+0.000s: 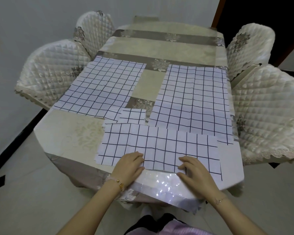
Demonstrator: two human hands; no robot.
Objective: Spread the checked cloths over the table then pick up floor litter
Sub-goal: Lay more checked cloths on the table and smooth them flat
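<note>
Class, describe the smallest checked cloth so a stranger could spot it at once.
Start at the long table between the quilted chairs, where four checked cloths lie. In the middle, between the left cloth, the right cloth and the near cloth, lies the small cloth. It alone is only a few squares across.
</note>
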